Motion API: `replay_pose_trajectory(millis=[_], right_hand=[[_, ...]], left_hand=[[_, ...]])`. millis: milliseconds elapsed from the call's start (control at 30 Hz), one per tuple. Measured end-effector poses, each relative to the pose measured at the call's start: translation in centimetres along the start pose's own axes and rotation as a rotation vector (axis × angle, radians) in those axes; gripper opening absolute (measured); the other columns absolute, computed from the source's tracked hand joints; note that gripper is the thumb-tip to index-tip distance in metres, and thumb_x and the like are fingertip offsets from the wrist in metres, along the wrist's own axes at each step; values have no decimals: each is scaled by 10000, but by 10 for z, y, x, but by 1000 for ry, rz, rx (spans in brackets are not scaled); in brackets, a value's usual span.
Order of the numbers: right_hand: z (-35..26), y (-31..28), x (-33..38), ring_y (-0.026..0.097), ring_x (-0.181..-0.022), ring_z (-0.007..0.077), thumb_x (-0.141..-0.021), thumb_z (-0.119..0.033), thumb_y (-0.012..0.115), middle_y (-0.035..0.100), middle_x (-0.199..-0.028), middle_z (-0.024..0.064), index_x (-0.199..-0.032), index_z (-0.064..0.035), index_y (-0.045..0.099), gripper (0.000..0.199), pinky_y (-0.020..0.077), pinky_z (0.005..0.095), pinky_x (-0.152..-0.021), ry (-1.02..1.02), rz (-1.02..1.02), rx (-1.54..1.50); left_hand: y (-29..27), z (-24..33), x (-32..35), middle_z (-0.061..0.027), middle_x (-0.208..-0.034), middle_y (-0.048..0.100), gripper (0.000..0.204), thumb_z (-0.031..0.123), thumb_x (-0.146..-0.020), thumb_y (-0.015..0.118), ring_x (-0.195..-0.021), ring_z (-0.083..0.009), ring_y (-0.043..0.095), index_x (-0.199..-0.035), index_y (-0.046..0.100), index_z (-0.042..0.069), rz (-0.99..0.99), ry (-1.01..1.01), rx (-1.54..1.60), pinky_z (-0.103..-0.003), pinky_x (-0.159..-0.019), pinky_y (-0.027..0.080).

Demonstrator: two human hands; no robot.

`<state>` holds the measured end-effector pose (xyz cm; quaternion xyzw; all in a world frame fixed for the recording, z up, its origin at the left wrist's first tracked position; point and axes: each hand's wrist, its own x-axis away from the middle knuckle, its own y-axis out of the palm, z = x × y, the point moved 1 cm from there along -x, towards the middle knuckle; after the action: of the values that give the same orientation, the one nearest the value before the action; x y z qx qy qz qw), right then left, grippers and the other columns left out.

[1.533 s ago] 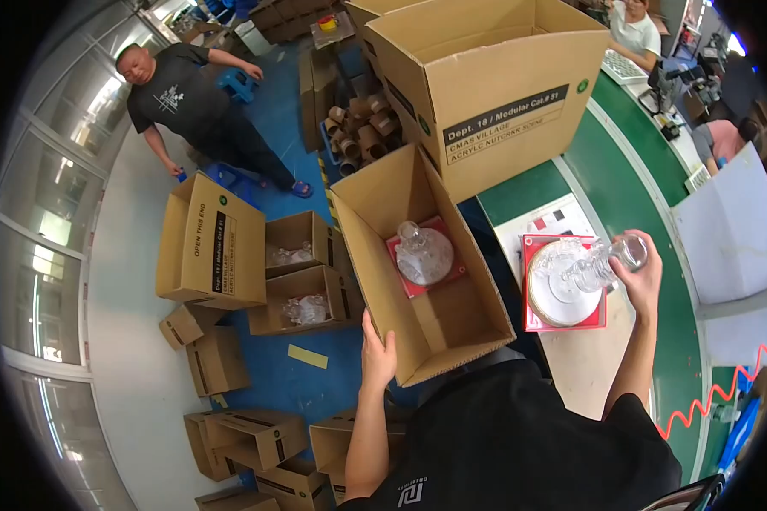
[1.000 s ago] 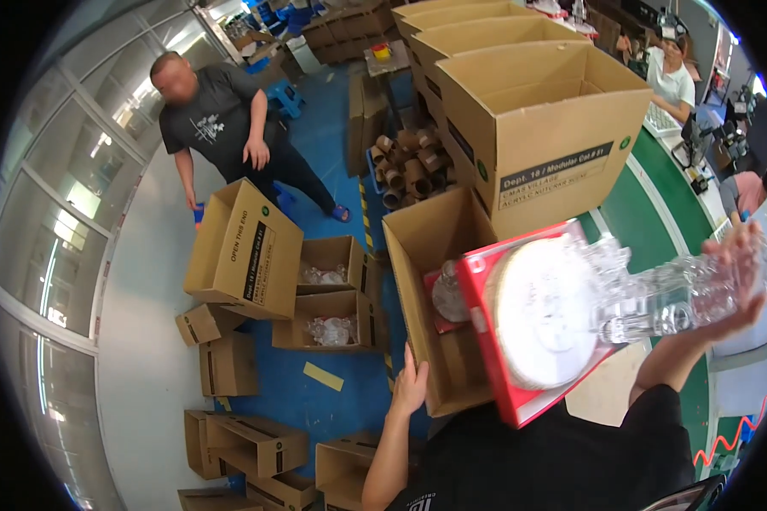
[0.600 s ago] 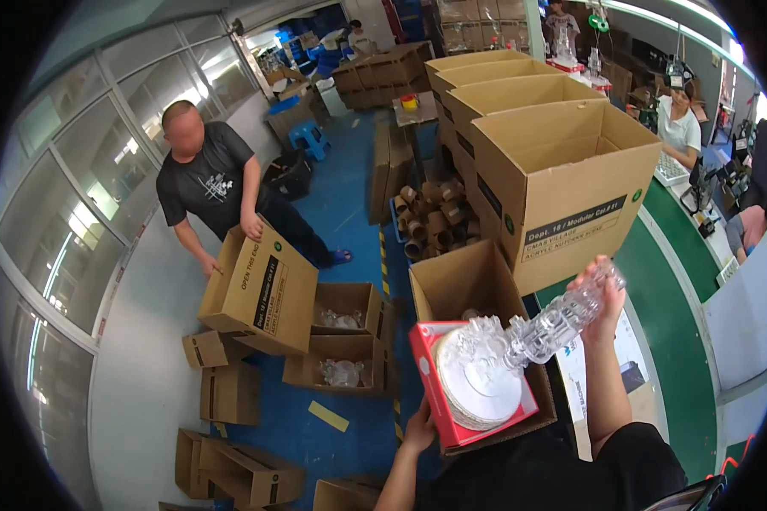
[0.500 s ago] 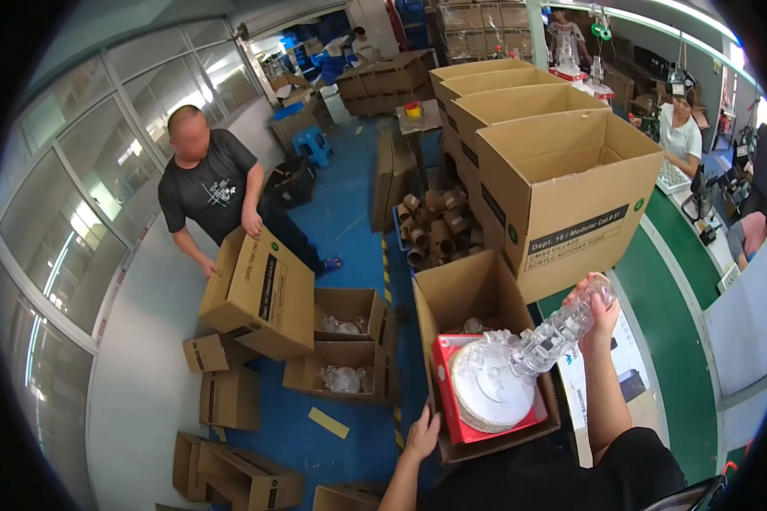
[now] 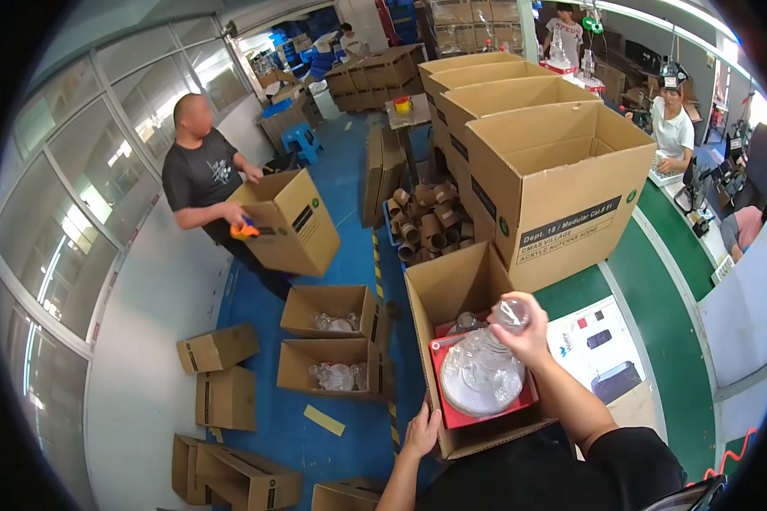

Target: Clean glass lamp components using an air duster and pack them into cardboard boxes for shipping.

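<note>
In front of me stands an open cardboard box (image 5: 447, 289), its flaps up, with a red tray or inner box (image 5: 464, 417) inside. A clear, plastic-wrapped figurine with a round whitish base (image 5: 483, 383) is in the box over the red piece. My right hand (image 5: 528, 332) is closed around the figurine's clear top end and hides much of its body. Another clear rounded piece (image 5: 466, 322) shows beside it in the box. At the box's near left edge, my left hand (image 5: 422, 431) grips the cardboard wall.
Tall open cartons (image 5: 562, 170) stand in a row ahead right. Cardboard tubes (image 5: 430, 223) fill a blue crate. On the left, a co-worker (image 5: 204, 170) holds a carton (image 5: 290, 223) and an orange tool (image 5: 245, 228). Small open boxes (image 5: 328, 362) sit on the blue floor, beside a green bench (image 5: 656, 281).
My right hand has moved left with the figurine's top, bringing it over the box. My left hand stays at the box edge. The co-worker has lifted and turned the carton away from the small boxes.
</note>
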<state>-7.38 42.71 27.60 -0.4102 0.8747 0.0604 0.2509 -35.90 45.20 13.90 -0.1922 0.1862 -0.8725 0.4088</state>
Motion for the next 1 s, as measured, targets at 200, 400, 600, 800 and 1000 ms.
replay_pose_trajectory(millis=[200, 400, 600, 800, 1000], right_hand=[[33, 41, 5, 645, -806, 189, -689, -204, 831, 646, -858, 105, -1092, -26, 538, 529, 508, 297, -735, -14, -164, 176], [112, 56, 43, 662, -843, 262, -695, -256, 827, 658, -897, 145, -1106, -6, 513, 575, 517, 344, -753, 130, -489, 312], [148, 70, 33, 650, -909, 322, -673, -271, 827, 652, -941, 188, -1040, 24, 546, 548, 513, 377, -818, 234, -611, 320], [197, 72, 49, 641, -972, 304, -668, -289, 845, 652, -1022, 195, -1134, 25, 533, 643, 499, 370, -859, 399, -475, 296], [213, 72, 50, 610, -1053, 318, -728, -327, 816, 622, -1117, 208, -1194, -8, 491, 652, 480, 389, -897, 441, -524, 305]], left_hand=[[-9, 22, 1, -216, -1285, 551, 522, 310, -976, 413, -1198, -376, 522, -1442, 342, 84, 7, 14, 91, -393, -965, 422], [7, 8, -4, -271, -1206, 571, 542, 317, -968, 435, -1150, -428, 522, -1427, 338, 45, 76, 111, 33, -431, -934, 440], [1, 12, 0, -206, -1250, 584, 511, 277, -985, 419, -1142, -340, 577, -1440, 343, 55, 37, 23, 47, -370, -917, 450], [2, 21, 2, -210, -1319, 534, 537, 284, -988, 408, -1220, -325, 523, -1442, 318, 12, -22, 5, 83, -359, -978, 410], [3, 19, 2, -201, -1315, 540, 542, 303, -990, 406, -1216, -324, 526, -1448, 317, 26, 0, -12, 68, -358, -981, 409]])
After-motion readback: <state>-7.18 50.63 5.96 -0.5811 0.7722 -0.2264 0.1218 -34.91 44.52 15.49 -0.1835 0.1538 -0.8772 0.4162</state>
